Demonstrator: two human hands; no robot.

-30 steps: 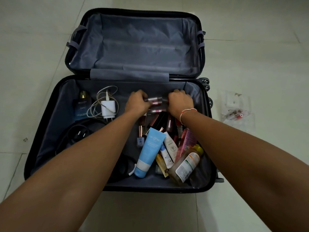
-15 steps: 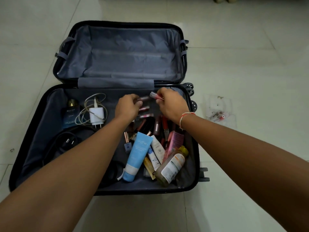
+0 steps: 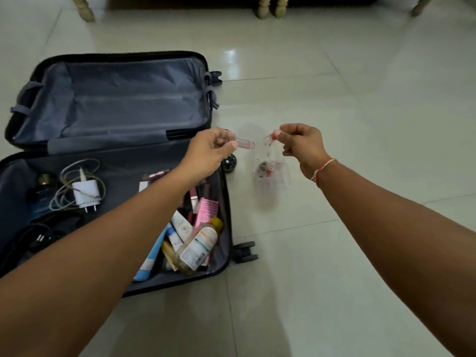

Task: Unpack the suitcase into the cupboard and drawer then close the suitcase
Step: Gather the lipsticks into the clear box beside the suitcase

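The suitcase (image 3: 116, 104) lies open at left, still full of toiletries (image 3: 195, 243). Both hands have come out rightward: left hand (image 3: 208, 150) pinches a pink tube (image 3: 244, 143), right hand (image 3: 301, 143) grips a clear pouch (image 3: 270, 171) hanging above the floor. Packing small things together, probably.

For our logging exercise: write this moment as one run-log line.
left hand: holds pink tube | right hand: pinches clear pouch, lifted above floor | suitcase: open, toiletries and charger inside
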